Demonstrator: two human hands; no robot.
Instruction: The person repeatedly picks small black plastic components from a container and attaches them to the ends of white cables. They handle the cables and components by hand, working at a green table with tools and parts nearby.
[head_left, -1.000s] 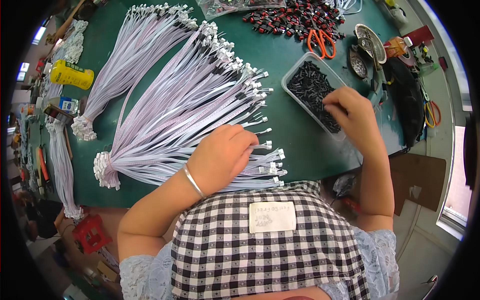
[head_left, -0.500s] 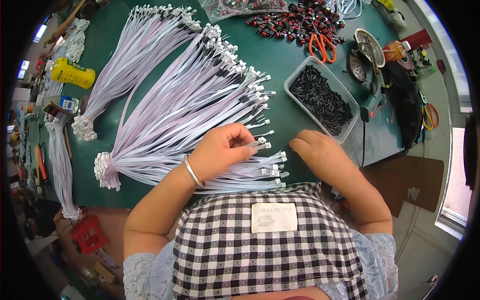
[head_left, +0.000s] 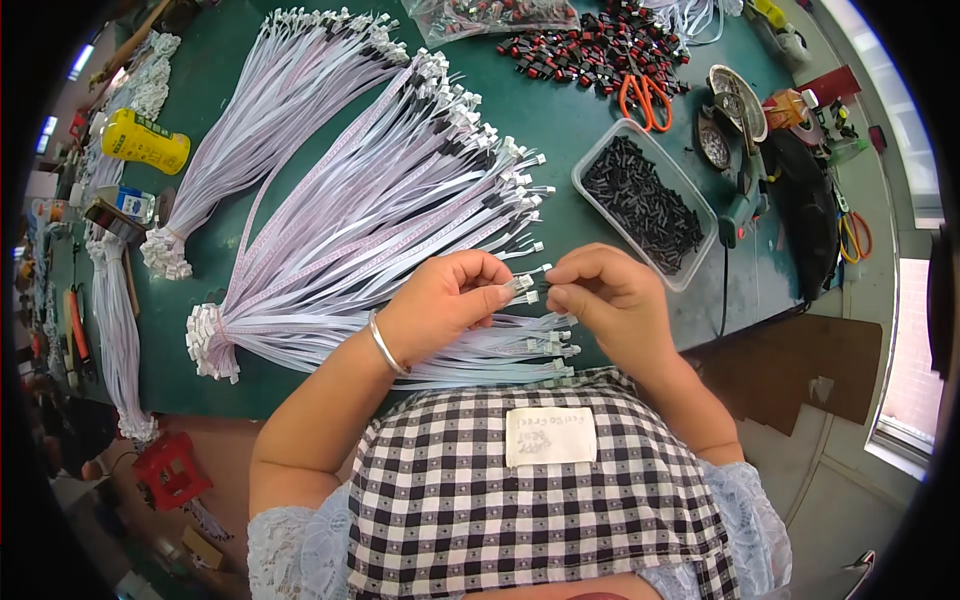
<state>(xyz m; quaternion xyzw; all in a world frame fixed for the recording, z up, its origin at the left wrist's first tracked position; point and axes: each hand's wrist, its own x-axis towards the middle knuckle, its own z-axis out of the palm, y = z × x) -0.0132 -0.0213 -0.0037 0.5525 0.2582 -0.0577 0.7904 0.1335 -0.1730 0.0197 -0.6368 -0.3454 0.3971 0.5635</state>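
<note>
My right fingers (head_left: 592, 262) have come closer to the white cable ends (head_left: 522, 284) my left fingers (head_left: 478, 265) pinch; the right's grip I cannot tell. My pale apron patch (head_left: 552, 437) bears writing.

The left fisheye camera looks steeply down from the wearer's head, near above the bare left hand (head_left: 440, 303) and bare right hand (head_left: 620, 302), reaching past their grip across the dark-green flat tabletop (head_left: 540, 115) and back to the black-and-white checked cloth apron (head_left: 520, 520).
</note>
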